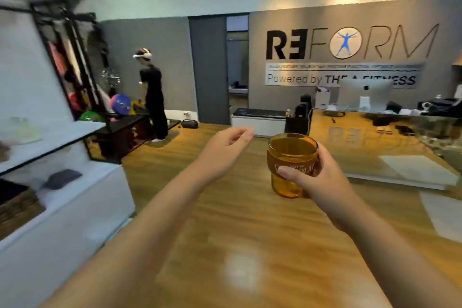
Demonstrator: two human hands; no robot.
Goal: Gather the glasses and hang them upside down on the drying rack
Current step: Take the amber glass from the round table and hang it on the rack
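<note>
An amber glass with a brown printed band is held upright in front of me, mouth up and empty. My right hand grips it from the right side, thumb across the band. Held out to the glass's left, my left hand holds nothing, its fingers loosely curled and apart. No drying rack is in view.
White shelves with folded items and a basket stand at the left. A reception counter with a computer runs along the right. A person in black stands at the far left by coloured balls. Wooden floor stretches ahead.
</note>
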